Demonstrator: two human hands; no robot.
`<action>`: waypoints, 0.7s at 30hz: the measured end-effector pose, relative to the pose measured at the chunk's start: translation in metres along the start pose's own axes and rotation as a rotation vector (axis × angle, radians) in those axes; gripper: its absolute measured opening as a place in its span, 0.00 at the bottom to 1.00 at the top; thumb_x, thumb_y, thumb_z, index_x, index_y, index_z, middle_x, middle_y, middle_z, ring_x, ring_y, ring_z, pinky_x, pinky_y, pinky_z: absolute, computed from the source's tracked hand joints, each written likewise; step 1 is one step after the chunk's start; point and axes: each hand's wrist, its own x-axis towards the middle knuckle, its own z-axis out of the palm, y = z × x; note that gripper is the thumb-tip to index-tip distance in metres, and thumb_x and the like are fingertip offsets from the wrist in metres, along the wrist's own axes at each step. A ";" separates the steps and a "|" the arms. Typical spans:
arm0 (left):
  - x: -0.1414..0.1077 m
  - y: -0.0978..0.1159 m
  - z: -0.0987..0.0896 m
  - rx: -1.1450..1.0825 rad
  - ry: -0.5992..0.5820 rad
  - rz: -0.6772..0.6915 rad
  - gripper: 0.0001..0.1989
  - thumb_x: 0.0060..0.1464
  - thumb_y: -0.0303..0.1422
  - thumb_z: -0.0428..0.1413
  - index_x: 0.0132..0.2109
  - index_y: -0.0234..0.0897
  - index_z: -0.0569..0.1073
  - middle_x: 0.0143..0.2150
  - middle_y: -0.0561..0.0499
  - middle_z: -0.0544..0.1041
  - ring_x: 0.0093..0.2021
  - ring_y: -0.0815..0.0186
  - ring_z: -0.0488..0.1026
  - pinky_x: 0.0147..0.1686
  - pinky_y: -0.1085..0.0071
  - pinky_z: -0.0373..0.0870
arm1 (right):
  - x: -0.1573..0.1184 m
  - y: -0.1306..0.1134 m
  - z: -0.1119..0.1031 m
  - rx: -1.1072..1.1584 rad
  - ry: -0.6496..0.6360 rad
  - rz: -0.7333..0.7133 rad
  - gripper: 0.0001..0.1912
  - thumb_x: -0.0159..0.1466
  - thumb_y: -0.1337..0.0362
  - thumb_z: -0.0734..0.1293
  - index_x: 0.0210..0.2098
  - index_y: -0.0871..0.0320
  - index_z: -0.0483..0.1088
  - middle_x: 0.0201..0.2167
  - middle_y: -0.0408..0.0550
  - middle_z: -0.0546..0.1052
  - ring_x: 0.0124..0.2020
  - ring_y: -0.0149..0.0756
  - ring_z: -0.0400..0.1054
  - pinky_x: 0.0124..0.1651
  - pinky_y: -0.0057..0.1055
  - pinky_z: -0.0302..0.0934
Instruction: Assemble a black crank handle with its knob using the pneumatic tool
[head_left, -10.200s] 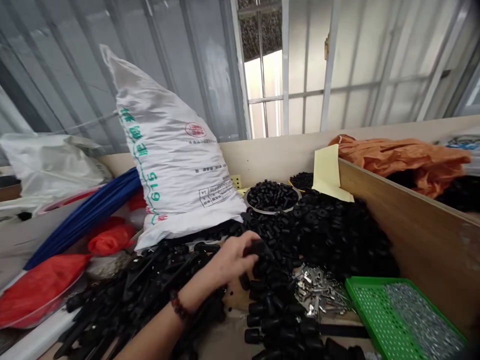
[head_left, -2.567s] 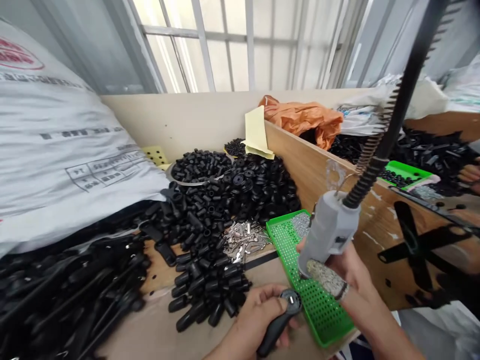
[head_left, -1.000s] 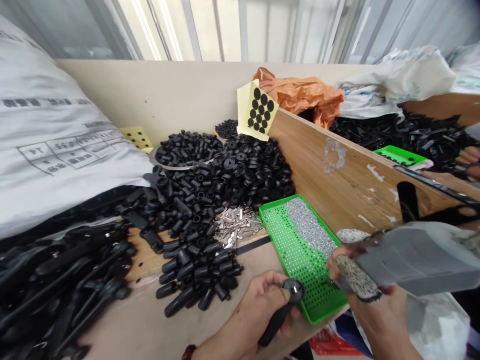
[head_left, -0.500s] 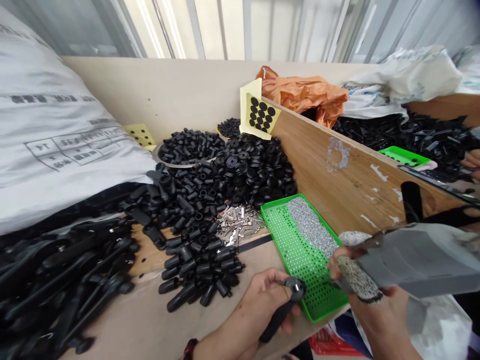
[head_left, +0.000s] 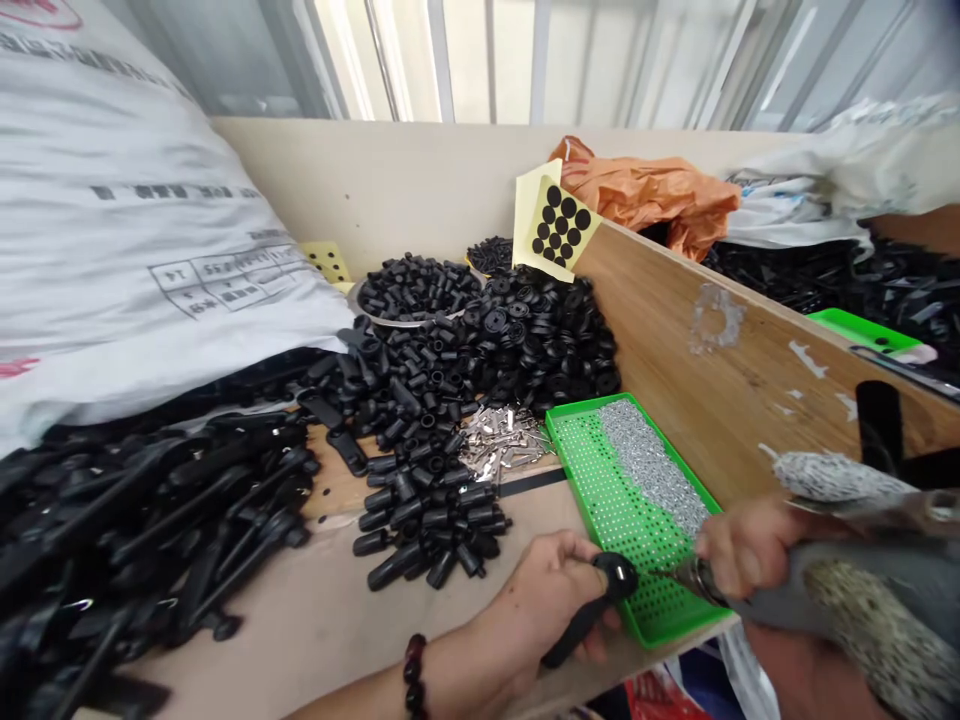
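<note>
On the far left, the white sack [head_left: 150,250] leans above a heap of long black handles [head_left: 172,510]; both show more fully than half a second ago, as the view has swung left. The beaded bracelet [head_left: 414,675], then cut off at the lower edge, now shows on the left wrist.

Mid-worktop [head_left: 292,620], the black sleeves [head_left: 431,530] and silver metal clips [head_left: 502,440] look unchanged, with the steel bowl [head_left: 390,322] of small black parts behind them.

The left hand [head_left: 551,590] grips a black crank-like part [head_left: 619,578], its round head at the near left edge of the green tray [head_left: 596,480]. Ten seconds ago this hand was reaching into the black pieces. The small silver fasteners [head_left: 652,465] lie along the tray's right side, as before.

At right, the right hand [head_left: 750,545] is closed around a grey power screwdriver [head_left: 799,590]. Its bit, farther off half a second ago, now points left just beside the round head; whether they touch, I cannot tell.
</note>
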 end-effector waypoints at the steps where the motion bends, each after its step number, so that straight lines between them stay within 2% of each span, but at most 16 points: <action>1: 0.000 -0.001 0.000 -0.005 0.000 0.001 0.15 0.41 0.36 0.55 0.38 0.35 0.65 0.23 0.52 0.75 0.13 0.74 0.63 0.12 0.79 0.53 | 0.000 -0.001 0.005 -0.031 0.005 -0.014 0.14 0.56 0.52 0.63 0.24 0.55 0.67 0.19 0.44 0.63 0.22 0.37 0.59 0.25 0.37 0.60; 4: 0.001 -0.002 0.000 -0.024 0.001 0.002 0.16 0.40 0.36 0.55 0.38 0.36 0.64 0.22 0.52 0.75 0.13 0.73 0.63 0.12 0.79 0.54 | -0.004 -0.002 0.018 -0.111 0.013 -0.059 0.18 0.56 0.46 0.62 0.26 0.54 0.68 0.20 0.44 0.63 0.22 0.37 0.59 0.24 0.37 0.61; 8: 0.000 -0.001 0.000 -0.019 0.007 0.002 0.16 0.41 0.35 0.54 0.39 0.36 0.64 0.22 0.53 0.75 0.12 0.74 0.62 0.12 0.79 0.53 | -0.012 0.002 0.020 -0.113 -0.039 -0.092 0.27 0.47 0.36 0.65 0.27 0.53 0.69 0.21 0.44 0.63 0.23 0.37 0.58 0.22 0.36 0.60; 11: -0.001 -0.001 0.001 -0.025 0.006 -0.005 0.15 0.41 0.34 0.53 0.39 0.35 0.64 0.22 0.53 0.74 0.12 0.74 0.62 0.12 0.79 0.53 | -0.006 0.001 0.013 -0.115 -0.041 -0.080 0.22 0.50 0.40 0.64 0.26 0.53 0.70 0.22 0.46 0.64 0.24 0.39 0.60 0.25 0.38 0.62; 13: -0.001 -0.002 0.001 -0.037 -0.005 0.006 0.16 0.41 0.33 0.53 0.40 0.35 0.64 0.22 0.52 0.75 0.12 0.74 0.62 0.12 0.79 0.54 | 0.007 -0.004 0.006 -0.186 -0.122 -0.041 0.19 0.51 0.45 0.65 0.23 0.55 0.71 0.20 0.48 0.66 0.23 0.42 0.63 0.25 0.40 0.64; 15: -0.001 -0.003 0.000 -0.033 -0.005 0.007 0.16 0.41 0.32 0.53 0.41 0.35 0.64 0.23 0.52 0.75 0.12 0.73 0.62 0.11 0.79 0.53 | 0.020 -0.009 0.003 -0.312 -0.323 0.020 0.20 0.48 0.45 0.65 0.19 0.56 0.72 0.17 0.51 0.68 0.21 0.45 0.64 0.23 0.43 0.65; 17: -0.001 -0.003 0.000 -0.021 -0.002 -0.001 0.16 0.41 0.31 0.52 0.41 0.35 0.64 0.23 0.52 0.75 0.13 0.73 0.63 0.11 0.79 0.53 | 0.028 -0.013 0.006 -0.355 -0.399 0.038 0.20 0.48 0.46 0.66 0.17 0.57 0.72 0.15 0.52 0.68 0.19 0.46 0.65 0.22 0.44 0.66; 19: -0.001 -0.001 0.000 -0.015 -0.003 -0.006 0.15 0.42 0.31 0.52 0.40 0.35 0.64 0.23 0.52 0.75 0.13 0.74 0.63 0.11 0.79 0.52 | 0.025 -0.014 0.016 -0.307 -0.330 -0.020 0.20 0.49 0.45 0.67 0.16 0.56 0.71 0.14 0.50 0.68 0.17 0.43 0.64 0.20 0.41 0.65; 21: -0.002 0.001 0.000 -0.022 -0.008 -0.008 0.14 0.42 0.31 0.52 0.40 0.35 0.64 0.23 0.52 0.74 0.12 0.74 0.62 0.11 0.79 0.52 | 0.016 -0.011 0.027 -0.218 -0.191 -0.112 0.21 0.48 0.42 0.68 0.18 0.55 0.71 0.15 0.47 0.67 0.17 0.39 0.62 0.18 0.36 0.64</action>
